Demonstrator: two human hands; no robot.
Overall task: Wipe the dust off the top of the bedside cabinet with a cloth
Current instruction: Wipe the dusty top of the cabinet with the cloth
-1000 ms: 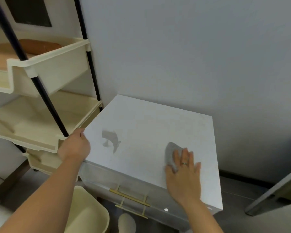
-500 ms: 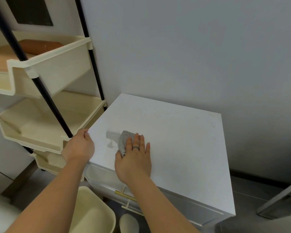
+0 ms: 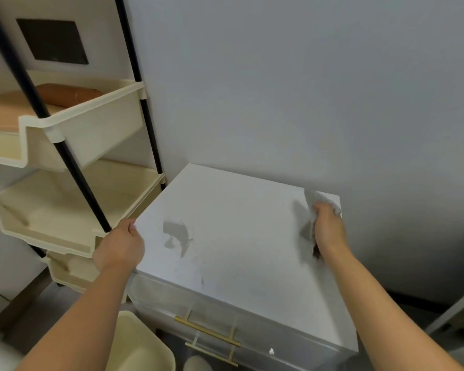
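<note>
The white bedside cabinet [image 3: 241,236] stands against the grey wall, its flat top facing me. A grey patch [image 3: 176,232] marks the top near the left edge. My right hand [image 3: 327,228] holds a bunched grey cloth [image 3: 315,202] at the far right corner of the top, slightly lifted, casting a shadow. My left hand [image 3: 118,249] rests on the cabinet's left front corner, fingers curled over the edge.
A cream tiered rack [image 3: 65,199] with black poles stands just left of the cabinet, a brown item [image 3: 67,93] on its upper tray. A cream bin [image 3: 142,346] sits on the floor below. Gold drawer handles [image 3: 206,332] face me. A grey furniture edge [image 3: 456,309] shows at right.
My right hand swept the cloth from the left side by the grey patch across to the far right corner and gathered it up. My left hand stayed on the left corner.
</note>
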